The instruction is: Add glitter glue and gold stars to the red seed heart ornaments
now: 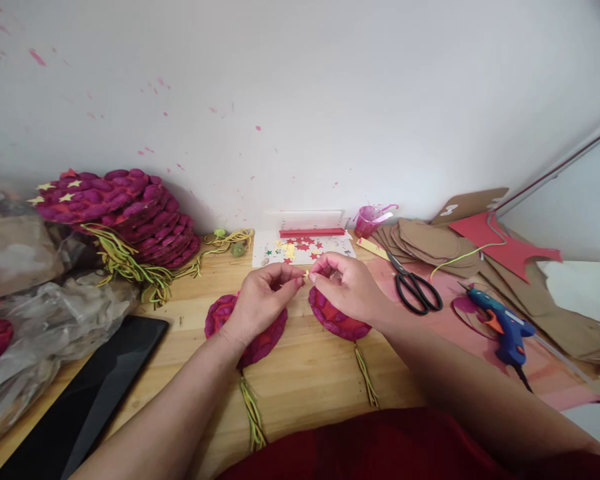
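Observation:
A tiny yellow star sits between the fingertips of both hands, above the middle of the table. My left hand pinches it from one side and my right hand from the other. Under my left hand lies a round purple bumpy disc with a yellow-green tassel, partly covered by the hand. A second purple disc with its own tassel is beneath my right hand. Beyond the hands, red and yellow stars are scattered on a white sheet.
Stacked purple discs stand at left, near plastic bags and a black flat device. To the right are scissors, a glue gun, cardboard rounds, red paper and a stained cup by the wall.

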`<state>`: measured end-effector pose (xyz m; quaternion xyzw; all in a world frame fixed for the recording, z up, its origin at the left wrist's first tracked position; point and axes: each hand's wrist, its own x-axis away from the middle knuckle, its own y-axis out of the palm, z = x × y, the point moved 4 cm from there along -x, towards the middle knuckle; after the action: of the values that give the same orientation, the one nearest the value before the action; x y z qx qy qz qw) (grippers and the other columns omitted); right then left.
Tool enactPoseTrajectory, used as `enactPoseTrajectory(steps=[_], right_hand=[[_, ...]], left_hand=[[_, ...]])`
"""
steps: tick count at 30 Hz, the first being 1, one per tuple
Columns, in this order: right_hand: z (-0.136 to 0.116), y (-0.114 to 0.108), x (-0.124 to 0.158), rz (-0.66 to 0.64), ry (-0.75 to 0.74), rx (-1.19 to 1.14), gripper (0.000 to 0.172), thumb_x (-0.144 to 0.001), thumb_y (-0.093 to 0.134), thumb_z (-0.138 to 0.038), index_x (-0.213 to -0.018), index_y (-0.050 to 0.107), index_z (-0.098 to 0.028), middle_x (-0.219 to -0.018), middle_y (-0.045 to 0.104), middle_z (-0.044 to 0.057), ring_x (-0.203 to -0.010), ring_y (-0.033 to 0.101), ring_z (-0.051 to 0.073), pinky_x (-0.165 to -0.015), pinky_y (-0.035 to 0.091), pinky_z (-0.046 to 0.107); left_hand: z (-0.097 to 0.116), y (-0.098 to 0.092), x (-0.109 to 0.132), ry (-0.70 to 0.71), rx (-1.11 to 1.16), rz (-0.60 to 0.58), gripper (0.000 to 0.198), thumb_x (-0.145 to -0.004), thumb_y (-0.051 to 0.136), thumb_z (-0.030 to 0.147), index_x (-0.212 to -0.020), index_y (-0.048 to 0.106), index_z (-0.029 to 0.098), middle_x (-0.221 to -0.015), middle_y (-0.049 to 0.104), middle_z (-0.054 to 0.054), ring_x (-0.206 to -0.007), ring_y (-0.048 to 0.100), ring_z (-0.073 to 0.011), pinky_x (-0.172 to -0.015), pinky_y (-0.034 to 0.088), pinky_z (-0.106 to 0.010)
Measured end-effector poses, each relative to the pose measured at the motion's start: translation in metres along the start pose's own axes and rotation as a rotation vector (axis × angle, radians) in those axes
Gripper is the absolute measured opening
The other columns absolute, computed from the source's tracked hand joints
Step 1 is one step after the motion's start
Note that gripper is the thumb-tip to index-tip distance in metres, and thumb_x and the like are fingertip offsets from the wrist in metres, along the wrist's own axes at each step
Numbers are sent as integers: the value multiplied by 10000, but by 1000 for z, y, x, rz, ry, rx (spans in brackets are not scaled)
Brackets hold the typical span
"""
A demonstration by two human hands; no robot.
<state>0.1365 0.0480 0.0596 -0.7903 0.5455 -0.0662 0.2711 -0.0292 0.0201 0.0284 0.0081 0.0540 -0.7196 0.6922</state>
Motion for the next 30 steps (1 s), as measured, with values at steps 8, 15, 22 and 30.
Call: enactPoseTrajectory(steps=[8, 15, 22, 30], right_hand=[[-12, 0, 5, 91, -124, 215, 42, -821, 612, -184, -801, 592, -215, -772, 682, 12, -724, 627, 159, -689, 480, 300], [-8, 3, 5, 10, -59, 25, 33, -835, 622, -207, -865, 608, -214, -795, 674, 4, -710, 620, 140, -646, 479, 270], [3, 1, -2, -135, 142, -337, 153, -801, 705, -310, -843, 633, -182, -761, 664, -1, -680, 597, 122, -641, 462, 264], [9, 7, 0, -278, 356, -663, 257, -714, 793, -369, -809, 650, -178, -656, 676, 2, -552, 539, 100, -488, 329, 226]], left_hand=[[11, 2, 6, 62, -153, 47, 172, -833, 715, 356, -851, 746, 188, -857, 752, -41, -757, 653, -171, -707, 496, -279], [10, 1, 4, 62, -143, 12, 208, -851, 677, 374, -831, 721, 172, -797, 714, -29, -720, 613, -157, -686, 468, -258], [3, 1, 0, 72, -31, -90, 215, -882, 673, 400, -872, 674, 186, -813, 668, -22, -754, 587, -152, -737, 460, -270], [7, 6, 2, 55, 151, -210, 240, -873, 705, 435, -855, 648, 202, -824, 679, -30, -809, 627, -176, -811, 478, -305]])
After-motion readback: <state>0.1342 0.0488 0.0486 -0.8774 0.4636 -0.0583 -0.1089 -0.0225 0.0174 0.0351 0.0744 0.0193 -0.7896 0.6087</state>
